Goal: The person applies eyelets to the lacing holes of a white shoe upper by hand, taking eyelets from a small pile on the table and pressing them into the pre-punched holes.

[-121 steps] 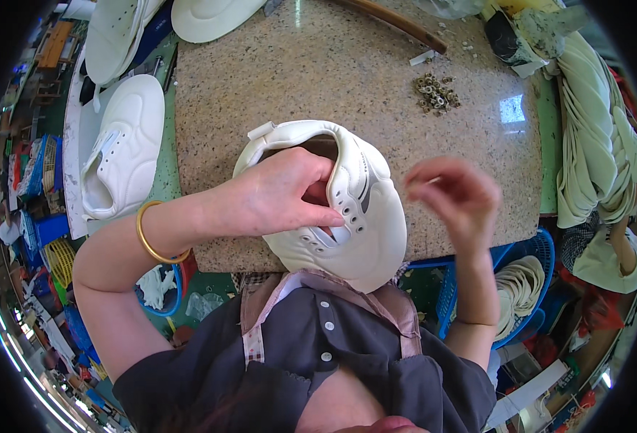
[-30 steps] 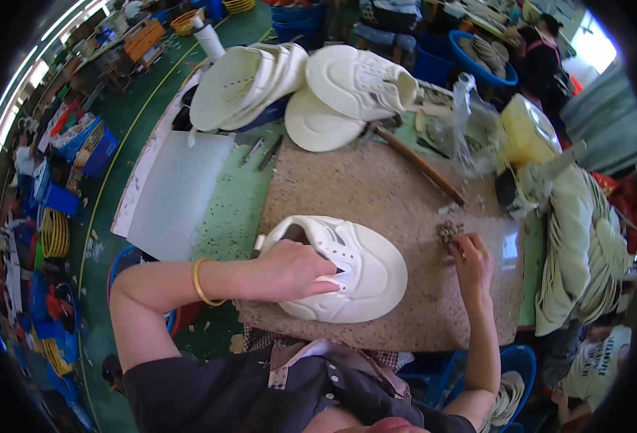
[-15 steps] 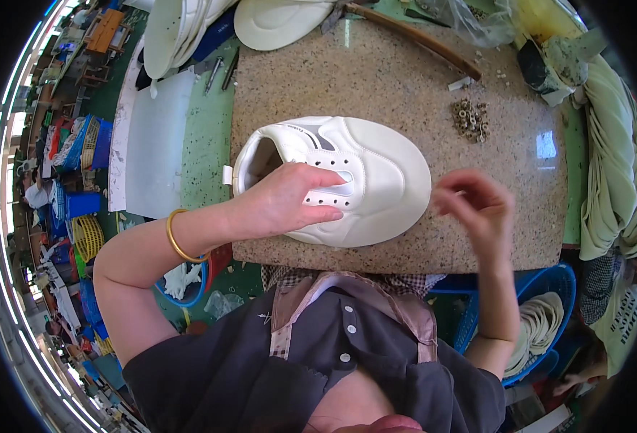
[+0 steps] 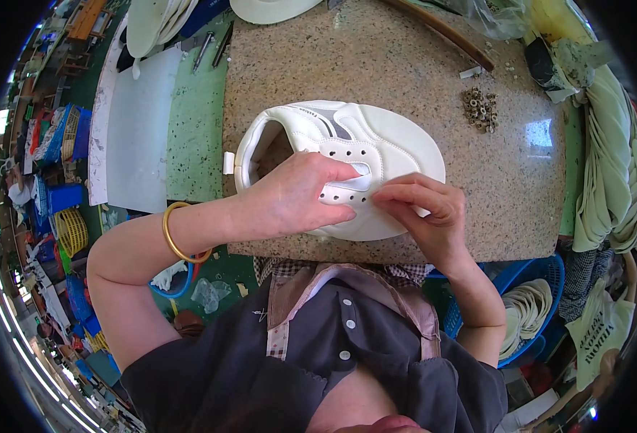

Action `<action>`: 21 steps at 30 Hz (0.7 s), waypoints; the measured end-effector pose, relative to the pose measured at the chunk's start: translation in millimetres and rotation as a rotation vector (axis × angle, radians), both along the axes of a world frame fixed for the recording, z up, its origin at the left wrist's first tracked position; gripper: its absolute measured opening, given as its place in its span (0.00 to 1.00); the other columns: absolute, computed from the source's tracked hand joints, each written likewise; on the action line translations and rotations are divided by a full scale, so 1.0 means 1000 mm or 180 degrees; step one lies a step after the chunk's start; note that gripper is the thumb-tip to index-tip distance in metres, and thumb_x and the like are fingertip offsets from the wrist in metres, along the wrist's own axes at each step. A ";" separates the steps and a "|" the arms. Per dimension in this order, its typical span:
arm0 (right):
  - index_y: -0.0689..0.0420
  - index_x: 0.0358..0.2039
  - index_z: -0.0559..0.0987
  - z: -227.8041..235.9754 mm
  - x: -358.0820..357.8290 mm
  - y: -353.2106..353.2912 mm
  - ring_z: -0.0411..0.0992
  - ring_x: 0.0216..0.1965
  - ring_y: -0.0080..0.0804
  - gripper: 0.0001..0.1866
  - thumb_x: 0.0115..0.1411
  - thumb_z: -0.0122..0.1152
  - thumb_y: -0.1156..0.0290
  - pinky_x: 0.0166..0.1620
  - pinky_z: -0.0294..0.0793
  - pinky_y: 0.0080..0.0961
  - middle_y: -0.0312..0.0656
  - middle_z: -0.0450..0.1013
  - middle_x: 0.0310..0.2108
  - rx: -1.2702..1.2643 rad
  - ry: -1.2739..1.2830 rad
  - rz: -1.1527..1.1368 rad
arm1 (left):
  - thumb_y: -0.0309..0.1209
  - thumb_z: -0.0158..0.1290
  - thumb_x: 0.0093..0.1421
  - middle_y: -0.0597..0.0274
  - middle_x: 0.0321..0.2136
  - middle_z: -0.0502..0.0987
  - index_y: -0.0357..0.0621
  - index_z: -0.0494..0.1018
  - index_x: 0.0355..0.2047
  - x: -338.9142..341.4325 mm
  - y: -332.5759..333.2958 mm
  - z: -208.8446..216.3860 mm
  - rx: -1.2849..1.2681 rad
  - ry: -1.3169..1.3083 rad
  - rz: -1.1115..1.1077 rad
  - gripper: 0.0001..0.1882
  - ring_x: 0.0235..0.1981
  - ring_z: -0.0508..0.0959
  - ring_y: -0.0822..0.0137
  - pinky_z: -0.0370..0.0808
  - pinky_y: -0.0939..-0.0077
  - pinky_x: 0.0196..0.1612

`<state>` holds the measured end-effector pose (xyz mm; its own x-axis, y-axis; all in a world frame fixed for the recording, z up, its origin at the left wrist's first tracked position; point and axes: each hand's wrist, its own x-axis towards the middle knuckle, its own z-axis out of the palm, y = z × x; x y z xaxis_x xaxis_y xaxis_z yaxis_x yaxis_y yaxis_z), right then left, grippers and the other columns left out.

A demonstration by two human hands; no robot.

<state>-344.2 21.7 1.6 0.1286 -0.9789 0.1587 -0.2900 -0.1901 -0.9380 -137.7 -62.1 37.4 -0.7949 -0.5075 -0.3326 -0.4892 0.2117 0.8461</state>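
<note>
A white shoe upper (image 4: pixel 409 148) lies on the speckled stone slab (image 4: pixel 297 58), its heel opening to the left and its wide toe to the right. Two rows of holes flank the slot in its middle. My left hand (image 4: pixel 289 193) grips the upper, thumb and forefinger on either side of the slot. With fingertips pinched together, my right hand (image 4: pixel 428 213) touches the upper by the end hole of the nearer row. Whatever those fingertips may hold is too small or hidden to make out.
A small heap of metal eyelets (image 4: pixel 480 110) sits right of the upper. Along the far edge lies a long wooden handle (image 4: pixel 445 30). Two metal punches (image 4: pixel 203 52) rest at the far left, near more white uppers (image 4: pixel 149 29). A blue basket (image 4: pixel 553 281) stands below the slab's right corner.
My right hand has come left from beyond the toe onto the upper, its fingers now pinched by the holes. My left hand keeps its grip. The whole view has shifted slightly.
</note>
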 end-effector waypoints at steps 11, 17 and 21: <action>0.56 0.32 0.82 0.003 -0.008 0.000 0.74 0.31 0.30 0.11 0.46 0.67 0.81 0.31 0.74 0.23 0.38 0.76 0.30 -0.0377 0.0497 -0.0175 | 0.29 0.60 0.51 0.50 0.27 0.80 0.33 0.79 0.35 0.001 0.007 0.001 -0.0384 0.0050 0.0393 0.12 0.29 0.81 0.66 0.75 0.74 0.35; 0.57 0.32 0.80 0.001 -0.093 -0.045 0.76 0.33 0.30 0.06 0.51 0.63 0.77 0.33 0.74 0.23 0.39 0.77 0.33 -0.0159 0.1468 -0.1825 | 0.28 0.58 0.52 0.48 0.27 0.79 0.34 0.78 0.35 -0.002 -0.003 0.006 -0.1107 -0.0112 -0.0185 0.12 0.29 0.81 0.57 0.75 0.71 0.34; 0.56 0.30 0.80 -0.005 -0.099 -0.036 0.73 0.36 0.38 0.05 0.51 0.64 0.73 0.38 0.72 0.29 0.39 0.75 0.33 -0.0351 0.2489 -0.1338 | 0.29 0.57 0.54 0.47 0.31 0.79 0.33 0.75 0.38 0.016 -0.007 0.012 -0.1091 -0.0049 -0.0571 0.14 0.34 0.80 0.56 0.74 0.70 0.39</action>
<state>-443.3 -14.5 -3.9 -0.1265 -0.9539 0.2721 -0.9050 -0.0014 -0.4255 -122.2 -69.6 49.8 -0.8774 -0.4446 -0.1804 -0.4307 0.5642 0.7044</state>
